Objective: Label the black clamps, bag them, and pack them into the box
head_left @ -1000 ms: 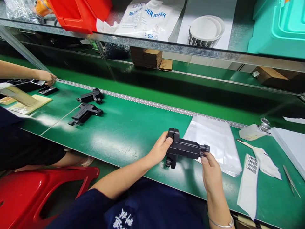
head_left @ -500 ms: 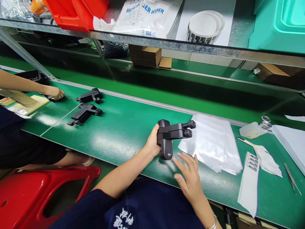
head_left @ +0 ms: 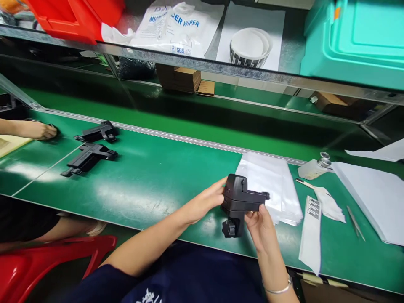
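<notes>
Both my hands hold a black plastic clamp-like device above the front part of the green bench. It has a knobbed screw low on its near side and an arm that points right. My left hand grips its left side, fingers partly hidden behind it. My right hand pinches the arm from below, with the thumb on its near face. Just behind the device lies a stack of clear plastic bags. Two similar black devices rest farther left on the bench.
On the right lie a label strip, a brush with white cloth, tweezers, a metal-capped bottle and white paper. A metal shelf crosses above. A co-worker's hand is at far left, beyond a red chair.
My right hand has come up from open and apart to grip the device. The device has been turned, so its knob now faces me. The view has shifted to the right.
</notes>
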A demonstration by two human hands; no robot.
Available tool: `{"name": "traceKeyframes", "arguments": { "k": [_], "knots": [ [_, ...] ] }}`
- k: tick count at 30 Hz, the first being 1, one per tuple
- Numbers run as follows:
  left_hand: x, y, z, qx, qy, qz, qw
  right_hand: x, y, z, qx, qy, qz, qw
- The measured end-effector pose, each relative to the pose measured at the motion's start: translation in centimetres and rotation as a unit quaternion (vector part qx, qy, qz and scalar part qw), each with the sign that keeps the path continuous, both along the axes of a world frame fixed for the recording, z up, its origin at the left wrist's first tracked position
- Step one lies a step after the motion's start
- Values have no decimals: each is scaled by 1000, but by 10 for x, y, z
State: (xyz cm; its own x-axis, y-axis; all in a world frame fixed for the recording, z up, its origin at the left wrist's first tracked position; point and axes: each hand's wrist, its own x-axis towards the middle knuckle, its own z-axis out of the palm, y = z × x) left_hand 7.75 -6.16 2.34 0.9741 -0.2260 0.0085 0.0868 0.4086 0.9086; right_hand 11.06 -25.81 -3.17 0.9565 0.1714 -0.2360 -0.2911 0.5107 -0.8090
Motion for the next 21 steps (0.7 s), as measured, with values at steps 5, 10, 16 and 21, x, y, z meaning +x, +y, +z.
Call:
{"name": "traceKeyframes", "arguments": {
  "k": [5,10,16,21],
  "knots": [
    [4,2,10,158,-21,-25,987,-8,7,-12,83,80,35,993],
    [9,-1,13,207,-34,-12,978,-18,10,-18,45,68,71,994],
    [17,0,19,258,-4,35,965,-20,13,-20,6,46,60,997],
    [2,15,19,283,-73,-47,955,-23,-1,-23,-20,-27,-21,999]
  ]
}}
